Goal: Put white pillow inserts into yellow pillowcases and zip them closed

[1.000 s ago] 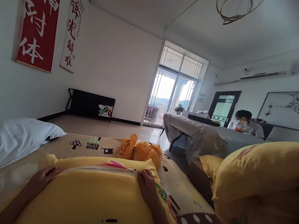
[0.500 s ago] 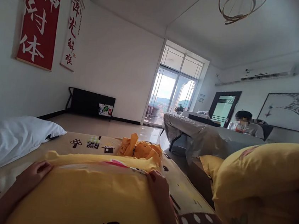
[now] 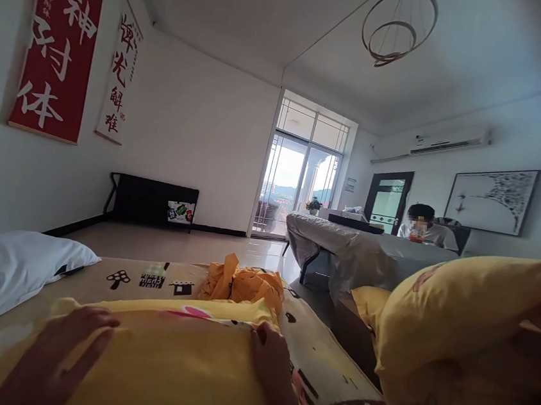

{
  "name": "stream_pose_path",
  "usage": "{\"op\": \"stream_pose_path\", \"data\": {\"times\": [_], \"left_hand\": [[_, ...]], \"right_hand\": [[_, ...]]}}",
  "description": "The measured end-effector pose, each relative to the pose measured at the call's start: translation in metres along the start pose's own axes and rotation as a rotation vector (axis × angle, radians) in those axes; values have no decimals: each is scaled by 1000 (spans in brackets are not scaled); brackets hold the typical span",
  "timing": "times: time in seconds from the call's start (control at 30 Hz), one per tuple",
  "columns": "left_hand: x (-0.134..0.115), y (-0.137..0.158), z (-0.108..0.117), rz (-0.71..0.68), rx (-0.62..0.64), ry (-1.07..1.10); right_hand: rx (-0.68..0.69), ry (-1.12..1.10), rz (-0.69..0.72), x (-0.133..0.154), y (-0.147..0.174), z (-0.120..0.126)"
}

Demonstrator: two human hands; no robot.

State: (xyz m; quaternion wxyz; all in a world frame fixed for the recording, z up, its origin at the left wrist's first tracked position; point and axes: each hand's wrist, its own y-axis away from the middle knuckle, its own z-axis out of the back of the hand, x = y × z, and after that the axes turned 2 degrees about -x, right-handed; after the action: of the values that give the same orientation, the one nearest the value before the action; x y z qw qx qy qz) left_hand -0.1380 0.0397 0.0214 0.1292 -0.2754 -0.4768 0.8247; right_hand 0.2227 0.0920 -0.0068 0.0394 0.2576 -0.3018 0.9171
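Observation:
A yellow pillow point(image 3: 180, 367) with a pink print near its far edge lies in front of me on the patterned bedspread point(image 3: 333, 338). My left hand point(image 3: 66, 345) rests on the pillow's left side, fingers stretched out and the thumb apart; it is slightly blurred. At the far right corner, my right hand point(image 3: 270, 354) has its fingers curled closed on the pillow's edge. Just beyond the pillow lies a crumpled orange cloth point(image 3: 245, 283). The pillow's near part runs out of the picture.
A white pillow point(image 3: 6, 278) lies at the left. Plump yellow pillows point(image 3: 466, 313) are piled at the right. Farther off, a person point(image 3: 425, 228) sits behind a plastic-covered table point(image 3: 334, 238). A low black piece of furniture point(image 3: 147, 201) stands by the far wall.
My left hand has let go of the pillow's left edge and moved inward over it, fingers extending. The right hand keeps its grip. The view has tilted up and shifted slightly right.

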Motion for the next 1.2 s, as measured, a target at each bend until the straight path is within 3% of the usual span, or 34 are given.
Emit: {"op": "stream_pose_path", "data": {"times": [0.03, 0.1, 0.17, 0.23, 0.33, 0.47, 0.6, 0.73, 0.93, 1.07, 1.2], "left_hand": [[-26, 4, -10, -165, 23, 27], [-79, 10, -36, -375, 369, 66], [-125, 4, -69, -365, 608, -35], [-157, -13, -105, -350, 735, -198], [-176, -47, -152, -410, 889, -179], [-161, -64, -190, -457, 844, -10], [-136, -39, -203, -318, 748, 166], [-123, -18, -207, -114, 656, 312], [-121, -15, -211, 27, 675, 404], [-122, -13, -207, 55, 629, 399], [-125, -10, -203, -6, 565, 358]], "right_hand": [[-18, -30, -16, 0, 0, 4], [-39, -61, -46, 2, -1, 9], [-48, -91, -54, 1, -2, 11], [-51, -172, -42, -2, -4, 9], [-51, -326, -32, -10, -9, 2], [-51, -424, -47, -17, -12, -7], [-82, -430, -38, -15, -10, -16], [-91, -403, -18, -10, -9, -21], [7, -380, -26, -2, -6, -9], [35, -377, -18, 4, -2, 2], [12, -372, -11, 5, -2, 5]]}}
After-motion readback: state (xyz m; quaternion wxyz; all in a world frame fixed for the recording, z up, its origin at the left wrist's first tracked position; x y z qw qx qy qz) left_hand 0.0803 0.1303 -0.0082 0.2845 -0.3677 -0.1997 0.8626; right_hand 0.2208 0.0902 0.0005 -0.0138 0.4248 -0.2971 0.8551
